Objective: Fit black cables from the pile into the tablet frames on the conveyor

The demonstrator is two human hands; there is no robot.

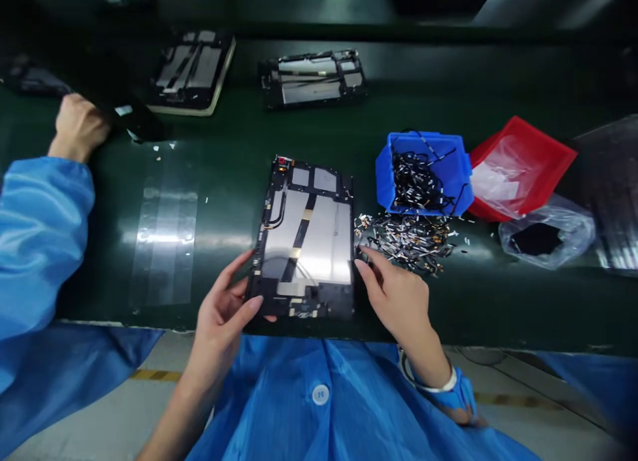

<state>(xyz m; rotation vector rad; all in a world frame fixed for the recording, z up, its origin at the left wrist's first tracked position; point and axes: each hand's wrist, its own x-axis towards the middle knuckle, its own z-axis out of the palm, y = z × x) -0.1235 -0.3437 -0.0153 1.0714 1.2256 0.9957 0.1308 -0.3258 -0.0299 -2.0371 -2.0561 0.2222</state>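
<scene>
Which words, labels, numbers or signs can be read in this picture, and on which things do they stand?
None can be read.
Opened tablet held by the left hand and touched by the right hand: small marks on its shiny plate, too blurred to read.
Blue bin, red bin: no label visible.

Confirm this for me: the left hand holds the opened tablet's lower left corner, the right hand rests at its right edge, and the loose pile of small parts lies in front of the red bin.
One detail is off. In the head view the pile of small parts lies in front of the blue bin, not the red bin. The rest holds: the left hand holds the opened tablet at its lower left corner, and the right hand rests at its right edge.
</scene>
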